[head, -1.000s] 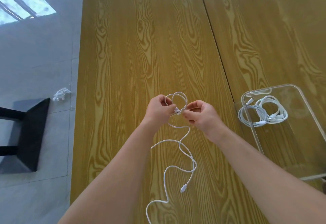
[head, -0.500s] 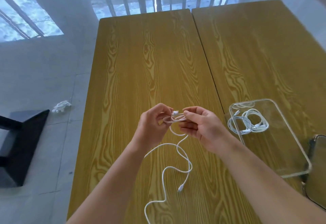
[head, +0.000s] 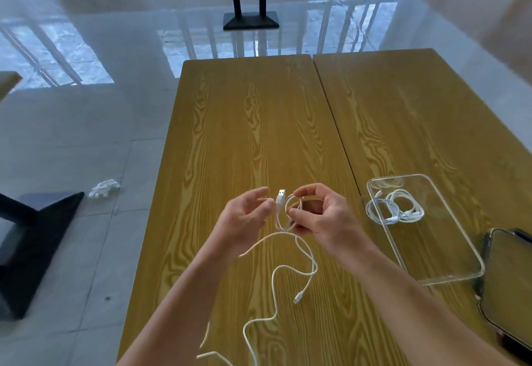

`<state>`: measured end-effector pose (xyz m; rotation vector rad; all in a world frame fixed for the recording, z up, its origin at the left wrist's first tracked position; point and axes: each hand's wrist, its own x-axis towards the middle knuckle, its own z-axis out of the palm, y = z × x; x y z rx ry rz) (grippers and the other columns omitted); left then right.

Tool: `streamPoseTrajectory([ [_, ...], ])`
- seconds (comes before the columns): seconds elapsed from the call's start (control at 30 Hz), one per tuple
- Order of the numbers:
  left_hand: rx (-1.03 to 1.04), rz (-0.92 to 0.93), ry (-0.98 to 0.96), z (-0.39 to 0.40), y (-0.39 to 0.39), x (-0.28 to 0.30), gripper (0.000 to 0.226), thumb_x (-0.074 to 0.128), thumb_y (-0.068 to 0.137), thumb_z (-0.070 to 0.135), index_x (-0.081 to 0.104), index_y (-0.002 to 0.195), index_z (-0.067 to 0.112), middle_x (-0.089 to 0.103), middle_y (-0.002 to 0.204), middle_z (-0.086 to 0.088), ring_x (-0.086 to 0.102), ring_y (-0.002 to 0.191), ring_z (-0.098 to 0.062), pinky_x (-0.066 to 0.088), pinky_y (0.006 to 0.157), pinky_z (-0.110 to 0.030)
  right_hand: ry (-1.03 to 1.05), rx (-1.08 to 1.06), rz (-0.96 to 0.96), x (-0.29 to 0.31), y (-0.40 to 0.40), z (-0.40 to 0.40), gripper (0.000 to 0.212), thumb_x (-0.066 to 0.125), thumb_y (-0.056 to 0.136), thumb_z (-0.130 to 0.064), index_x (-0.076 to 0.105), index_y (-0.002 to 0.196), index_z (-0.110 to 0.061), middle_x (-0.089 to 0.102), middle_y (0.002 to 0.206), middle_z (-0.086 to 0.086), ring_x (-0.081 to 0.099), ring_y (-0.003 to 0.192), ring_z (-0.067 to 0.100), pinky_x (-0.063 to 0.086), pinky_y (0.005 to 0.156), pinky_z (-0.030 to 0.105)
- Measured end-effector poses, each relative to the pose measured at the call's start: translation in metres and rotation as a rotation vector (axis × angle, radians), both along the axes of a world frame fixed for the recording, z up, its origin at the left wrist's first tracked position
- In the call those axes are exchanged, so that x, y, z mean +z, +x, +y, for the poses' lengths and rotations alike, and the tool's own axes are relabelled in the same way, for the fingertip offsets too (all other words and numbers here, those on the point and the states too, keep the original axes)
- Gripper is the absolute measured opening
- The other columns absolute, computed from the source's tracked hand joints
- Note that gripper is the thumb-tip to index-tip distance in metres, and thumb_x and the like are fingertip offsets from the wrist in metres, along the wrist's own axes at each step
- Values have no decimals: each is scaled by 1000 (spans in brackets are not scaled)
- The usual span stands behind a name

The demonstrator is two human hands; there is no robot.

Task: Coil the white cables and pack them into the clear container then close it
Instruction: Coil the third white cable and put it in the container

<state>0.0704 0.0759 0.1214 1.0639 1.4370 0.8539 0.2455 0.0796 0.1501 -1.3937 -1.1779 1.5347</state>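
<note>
From the head camera, the right hand point(head: 322, 216) has its thumb and fingers curled, pinching a small loop of the white cable point(head: 288, 213). Its USB plug point(head: 281, 194) stands up just left of those fingers. The left hand point(head: 244, 219) is loosely open, fingertips near the plug; contact is unclear. Slack cable trails below both hands. Right of the right hand, the clear container point(head: 449, 250) holds a coiled cable point(head: 398, 210).

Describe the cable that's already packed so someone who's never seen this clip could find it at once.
Start at the wooden table and go to the clear container at its right side. The coiled cable lies inside, at the far end. Unlike the loose cable between the hands, it is fully wound and untouched.
</note>
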Motion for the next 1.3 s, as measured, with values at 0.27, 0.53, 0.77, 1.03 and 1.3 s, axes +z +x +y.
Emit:
streamPoseTrajectory([
  [0.27, 96, -247, -160, -35, 7, 19, 19, 64, 96, 16, 68, 111, 6, 76, 101, -18, 74, 81, -24, 60, 63, -33, 125, 143, -130, 14, -20, -41, 24, 74, 84, -2, 64, 101, -15, 76, 80, 8, 74, 72, 28, 59, 62, 30],
  [0.53, 138, -304, -146, -54, -8, 24, 16, 54, 101, 11, 66, 108, 6, 72, 76, -4, 67, 62, -12, 54, 55, -25, 281, 181, -282, 24, -24, -58, 32, 57, 95, -2, 68, 116, -23, 78, 99, -4, 74, 86, 7, 60, 72, 23],
  [0.77, 36, -334, -258, -64, -17, 36, 22, 50, 103, 14, 63, 118, 4, 71, 91, -10, 67, 79, -19, 57, 65, -32, 725, 327, -683, 21, -26, -60, 22, 71, 89, -21, 76, 110, -24, 78, 93, -10, 72, 81, -1, 58, 74, 21],
  [1.03, -144, -204, -201, -74, -17, 52, 52, 40, 99, 57, 64, 113, 14, 68, 89, 1, 62, 82, -15, 53, 71, -32, 670, 387, -668, 33, -34, -57, 10, 69, 91, -22, 77, 87, -23, 67, 62, -16, 64, 58, -1, 47, 54, 16],
  [1.3, -201, -312, -38, -78, -28, 52, 32, 40, 104, 42, 62, 96, 20, 57, 75, -3, 46, 56, -11, 33, 47, -24, 737, 345, -576, 43, -40, -46, 24, 77, 85, -26, 70, 68, -41, 60, 62, -15, 60, 60, 2, 43, 55, 13],
])
